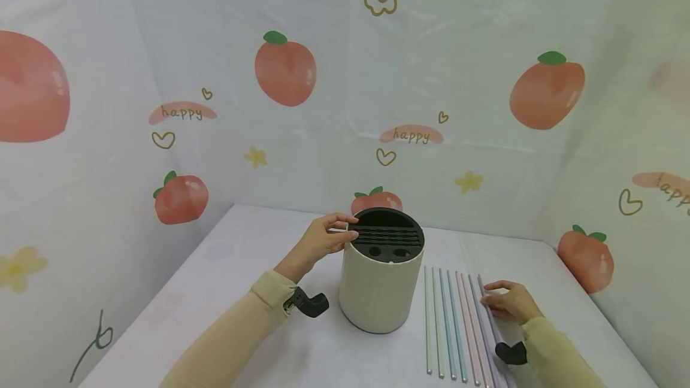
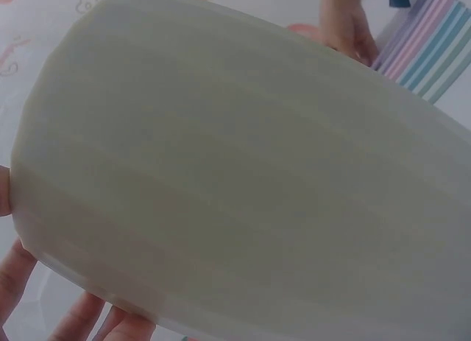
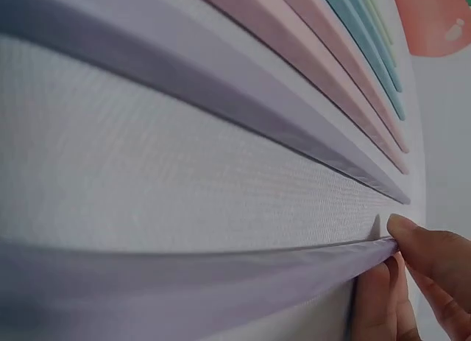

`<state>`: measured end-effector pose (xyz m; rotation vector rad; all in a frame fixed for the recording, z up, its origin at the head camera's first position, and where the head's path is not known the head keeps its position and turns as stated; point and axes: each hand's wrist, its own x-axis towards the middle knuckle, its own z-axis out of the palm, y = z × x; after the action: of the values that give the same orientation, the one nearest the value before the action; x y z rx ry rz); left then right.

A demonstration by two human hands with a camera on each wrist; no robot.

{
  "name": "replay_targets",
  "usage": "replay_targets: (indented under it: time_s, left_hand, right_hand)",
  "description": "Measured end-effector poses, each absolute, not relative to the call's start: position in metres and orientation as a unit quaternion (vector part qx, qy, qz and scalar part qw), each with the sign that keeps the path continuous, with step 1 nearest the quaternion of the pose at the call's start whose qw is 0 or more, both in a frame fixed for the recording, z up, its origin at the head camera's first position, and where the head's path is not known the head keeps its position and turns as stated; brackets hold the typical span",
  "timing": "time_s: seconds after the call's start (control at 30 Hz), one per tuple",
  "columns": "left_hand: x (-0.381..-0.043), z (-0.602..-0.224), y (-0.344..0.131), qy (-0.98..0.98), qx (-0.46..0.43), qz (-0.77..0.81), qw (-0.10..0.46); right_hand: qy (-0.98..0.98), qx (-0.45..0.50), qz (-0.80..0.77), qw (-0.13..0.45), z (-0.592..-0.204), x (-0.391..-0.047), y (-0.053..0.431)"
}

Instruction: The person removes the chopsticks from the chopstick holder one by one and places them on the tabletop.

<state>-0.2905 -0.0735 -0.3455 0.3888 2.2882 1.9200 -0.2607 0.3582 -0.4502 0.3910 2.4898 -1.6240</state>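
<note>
A cream ribbed utensil holder (image 1: pixel 377 292) stands upright, its black lid (image 1: pixel 385 238) made with a wide opening, slots and two round holes. My left hand (image 1: pixel 323 238) grips its rim from the left; in the left wrist view the holder's wall (image 2: pixel 235 171) fills most of the picture, with fingertips (image 2: pixel 77 319) along its edge. To the right of the holder, my right hand (image 1: pixel 512 303) pinches the far end of a purple chopstick (image 3: pixel 294 278) between thumb and fingers. This end is lifted off the cloth. Beside it lies another purple chopstick (image 3: pixel 243 109).
Pink chopsticks (image 1: pixel 468 322), blue chopsticks (image 1: pixel 450 322) and pale green chopsticks (image 1: pixel 431 322) lie side by side between the holder and my right hand. White cloth covers the table (image 1: pixel 226 256). A printed peach curtain (image 1: pixel 334 136) closes off the back and both sides.
</note>
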Motion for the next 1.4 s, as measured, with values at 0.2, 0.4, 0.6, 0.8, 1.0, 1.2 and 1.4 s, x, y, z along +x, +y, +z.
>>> replay_targets:
  time_s: [0.2,0.4,0.6,0.8,1.0,1.2,1.4]
  left_hand:
    - [-0.290,-0.346,-0.074,0.761,0.126,0.634,0.063]
    - [-0.291,-0.346,-0.073,0.753,0.131,0.642,0.065]
    - [-0.291,-0.347,-0.072,0.749,0.135,0.645,0.067]
    - [-0.292,-0.347,-0.072,0.749,0.134,0.646,0.066]
    - [-0.293,-0.348,-0.072,0.749,0.134,0.646,0.064]
    - [-0.293,-0.347,-0.072,0.757,0.138,0.635,0.065]
    - [-0.297,-0.339,-0.084,0.773,0.171,0.606,0.072]
  right_hand:
    - [0.829,0.126,-0.539,0.081,-0.451,-0.265,0.358]
    - [0.834,0.125,-0.531,0.086,-0.451,-0.265,0.357]
    - [0.842,0.132,-0.515,0.088,-0.451,-0.266,0.356]
    - [0.849,0.137,-0.502,0.092,-0.449,-0.266,0.355]
    - [0.851,0.133,-0.498,0.102,-0.449,-0.268,0.358]
    - [0.841,0.126,-0.512,0.117,-0.442,-0.269,0.361]
    - [0.806,0.032,-0.578,0.123,-0.399,-0.277,0.366]
